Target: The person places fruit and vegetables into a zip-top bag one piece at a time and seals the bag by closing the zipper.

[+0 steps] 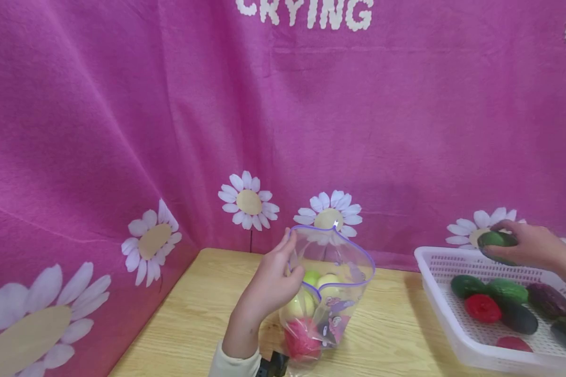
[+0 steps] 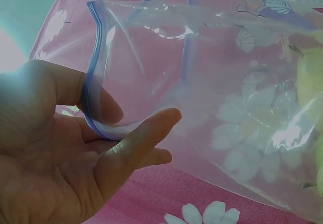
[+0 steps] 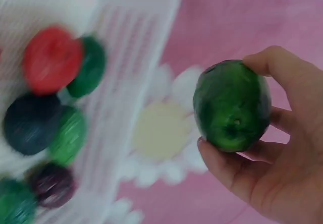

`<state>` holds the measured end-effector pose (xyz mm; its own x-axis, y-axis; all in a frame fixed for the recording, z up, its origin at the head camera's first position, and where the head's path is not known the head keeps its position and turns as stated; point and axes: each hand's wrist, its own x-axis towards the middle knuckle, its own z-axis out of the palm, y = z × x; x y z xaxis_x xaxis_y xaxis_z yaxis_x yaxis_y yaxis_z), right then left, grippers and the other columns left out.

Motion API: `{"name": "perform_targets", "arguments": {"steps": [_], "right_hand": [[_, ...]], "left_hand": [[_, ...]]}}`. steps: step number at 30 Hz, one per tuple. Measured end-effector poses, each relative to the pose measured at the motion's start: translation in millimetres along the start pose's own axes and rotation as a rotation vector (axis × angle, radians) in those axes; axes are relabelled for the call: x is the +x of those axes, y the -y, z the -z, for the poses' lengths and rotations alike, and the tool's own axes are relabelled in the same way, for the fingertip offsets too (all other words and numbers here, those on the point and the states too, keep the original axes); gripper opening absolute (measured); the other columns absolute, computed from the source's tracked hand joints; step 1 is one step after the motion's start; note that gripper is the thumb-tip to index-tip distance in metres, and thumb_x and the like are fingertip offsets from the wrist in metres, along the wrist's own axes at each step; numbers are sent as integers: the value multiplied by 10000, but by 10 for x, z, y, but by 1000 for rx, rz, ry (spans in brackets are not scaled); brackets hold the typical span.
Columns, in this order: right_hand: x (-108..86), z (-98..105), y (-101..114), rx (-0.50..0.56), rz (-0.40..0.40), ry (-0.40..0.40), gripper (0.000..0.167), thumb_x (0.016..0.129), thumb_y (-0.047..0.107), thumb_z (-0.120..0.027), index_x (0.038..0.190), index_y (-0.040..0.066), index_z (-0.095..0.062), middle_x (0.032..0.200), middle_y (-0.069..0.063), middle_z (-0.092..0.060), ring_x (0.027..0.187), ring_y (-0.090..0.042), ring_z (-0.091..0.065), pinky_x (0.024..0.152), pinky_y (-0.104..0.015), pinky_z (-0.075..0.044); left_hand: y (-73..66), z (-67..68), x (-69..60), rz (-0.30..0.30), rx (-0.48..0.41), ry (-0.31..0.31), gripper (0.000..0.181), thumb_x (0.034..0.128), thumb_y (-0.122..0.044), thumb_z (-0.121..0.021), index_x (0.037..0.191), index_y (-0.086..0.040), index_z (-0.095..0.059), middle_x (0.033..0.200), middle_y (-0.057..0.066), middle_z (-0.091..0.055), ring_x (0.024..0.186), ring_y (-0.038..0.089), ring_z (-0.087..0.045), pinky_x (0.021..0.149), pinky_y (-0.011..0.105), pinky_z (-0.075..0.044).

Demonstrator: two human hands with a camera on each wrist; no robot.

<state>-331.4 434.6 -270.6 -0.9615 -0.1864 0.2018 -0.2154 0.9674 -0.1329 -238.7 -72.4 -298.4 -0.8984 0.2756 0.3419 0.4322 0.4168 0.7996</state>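
A clear zip bag [image 1: 346,309] with a purple rim and printed figures stands upright on the table, its mouth gaping. My left hand [image 1: 271,283] holds the rim at its left side, and in the left wrist view the blue-looking rim runs between thumb and fingers of that hand [image 2: 75,148]. Inside the bag are yellow-green pears [image 2: 309,77], a bright green fruit [image 1: 312,276] and something red [image 1: 303,337] low down. Above the far side of a basket, my right hand [image 1: 533,243] grips a green avocado [image 3: 232,108], clear of the other pieces.
The white plastic basket [image 1: 445,319] at the right holds several green, dark and purple pieces and red ones [image 1: 482,308]. Wooden table top [image 1: 193,314] shows around the bag. A pink cloth [image 1: 382,131] with white flowers hangs close behind.
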Motion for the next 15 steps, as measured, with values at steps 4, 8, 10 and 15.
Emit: {"name": "perform_targets", "arguments": {"steps": [4,8,10,15], "right_hand": [[55,136,479,63,90,-91,565,851,276,-796,1217,-72,-542,879,-158,-668,759,-307,-612,600,-423,-506],[53,218,1028,159,219,-223,535,840,229,-813,1248,-9,-562,978,-173,-692,825,-301,-646,622,-346,-489],[16,238,1325,218,291,-287,537,833,184,-825,1274,18,-567,1030,-178,-692,848,-304,-653,635,-317,-507],[-94,210,2090,415,479,-282,573,852,123,-814,1355,71,-545,1160,-163,-671,915,-277,-682,670,-252,-573]], "left_hand": [[-13,15,-7,12,-5,0,684,972,-49,-530,1595,-20,-250,1693,79,-113,460,74,-280,463,176,-346],[-30,20,-8,12,-19,0,685,975,-46,-531,1596,-18,-243,1694,79,-101,454,73,-270,465,169,-348],[-29,8,-8,10,-26,1,684,974,-42,-529,1595,-14,-242,1694,79,-98,454,76,-271,464,169,-347],[-19,-33,-2,8,-33,12,683,969,-45,-528,1589,1,-246,1695,79,-96,500,64,-319,460,168,-343]]}}
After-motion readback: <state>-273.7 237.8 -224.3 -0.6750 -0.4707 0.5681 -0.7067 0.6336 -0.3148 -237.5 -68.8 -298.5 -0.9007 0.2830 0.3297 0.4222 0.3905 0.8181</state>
